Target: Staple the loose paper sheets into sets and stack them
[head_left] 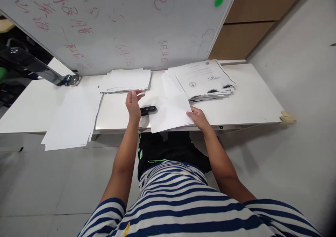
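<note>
My right hand (198, 118) grips the near right corner of white paper sheets (170, 113), thumb on top. The sheets reach past the table's front edge, and their far end lies beside the printed stack. My left hand (134, 102) is raised with its fingers partly stretched and apart, holding nothing. Just right of its wrist lies a black stapler (149, 109), partly hidden by the arm. Beyond my left hand is a stack of blank-topped papers (126, 79). A thick stack of printed papers (207, 78), with a round stamp and black smudges, sits at the back right.
Another white paper pile (73, 116) overhangs the front edge of the white table (252, 97) on the left. A whiteboard (131, 27) with red writing stands behind. At the back left is a clear bottle-like object (49, 74). A yellowish corner guard (287, 117) covers the right corner.
</note>
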A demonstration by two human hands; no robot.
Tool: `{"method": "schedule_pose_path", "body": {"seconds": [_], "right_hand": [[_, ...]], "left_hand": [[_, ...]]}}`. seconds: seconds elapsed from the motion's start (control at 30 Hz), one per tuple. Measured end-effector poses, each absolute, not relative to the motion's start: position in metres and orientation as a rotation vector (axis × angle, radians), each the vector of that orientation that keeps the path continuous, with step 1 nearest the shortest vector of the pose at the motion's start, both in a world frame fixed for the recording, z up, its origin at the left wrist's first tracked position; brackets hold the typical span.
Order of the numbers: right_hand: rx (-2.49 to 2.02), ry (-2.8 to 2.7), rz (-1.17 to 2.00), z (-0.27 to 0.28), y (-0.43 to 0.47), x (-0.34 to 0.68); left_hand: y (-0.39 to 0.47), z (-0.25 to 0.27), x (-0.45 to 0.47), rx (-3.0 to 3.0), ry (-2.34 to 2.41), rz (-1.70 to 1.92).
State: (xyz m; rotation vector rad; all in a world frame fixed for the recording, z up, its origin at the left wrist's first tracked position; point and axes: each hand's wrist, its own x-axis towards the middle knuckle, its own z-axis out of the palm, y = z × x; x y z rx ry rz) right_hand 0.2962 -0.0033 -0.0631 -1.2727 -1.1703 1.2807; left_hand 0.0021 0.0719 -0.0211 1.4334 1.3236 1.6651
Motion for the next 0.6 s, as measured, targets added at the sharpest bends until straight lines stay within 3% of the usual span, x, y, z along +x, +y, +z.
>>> {"method": "schedule_pose_path", "body": {"seconds": [0.23, 0.6], "right_hand": [[-1.233, -1.015, 1.215, -0.072, 0.000, 0.297], [-1.281, -0.839, 0.818, -0.047, -0.035, 0.318]], "left_hand": [[0.028, -0.053, -0.031, 1.873, 1.682, 1.078], [0.033, -0.057, -0.032, 1.867, 1.640, 1.078]]}}
